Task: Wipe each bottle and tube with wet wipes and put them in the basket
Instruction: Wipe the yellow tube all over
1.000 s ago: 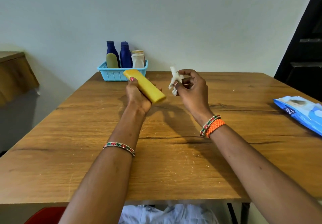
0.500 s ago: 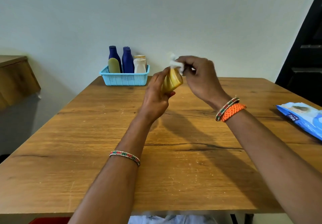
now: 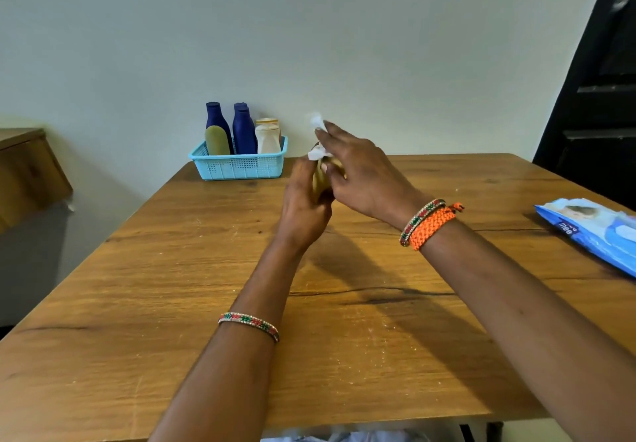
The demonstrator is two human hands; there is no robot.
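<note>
Head view: I see both hands raised over the table (image 3: 172, 304).
Left hand (image 3: 303, 207): grips yellow tube (image 3: 320, 180).
Right hand (image 3: 361, 173): fingers press wipe (image 3: 317, 154) on tube.
Basket (image 3: 241, 166): two blue bottles (image 3: 243, 132), olive tube (image 3: 216, 140), white bottle (image 3: 267, 139).

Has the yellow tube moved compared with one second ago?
Yes. The yellow tube went from just right of the blue basket farther right, to the right hand.
</note>
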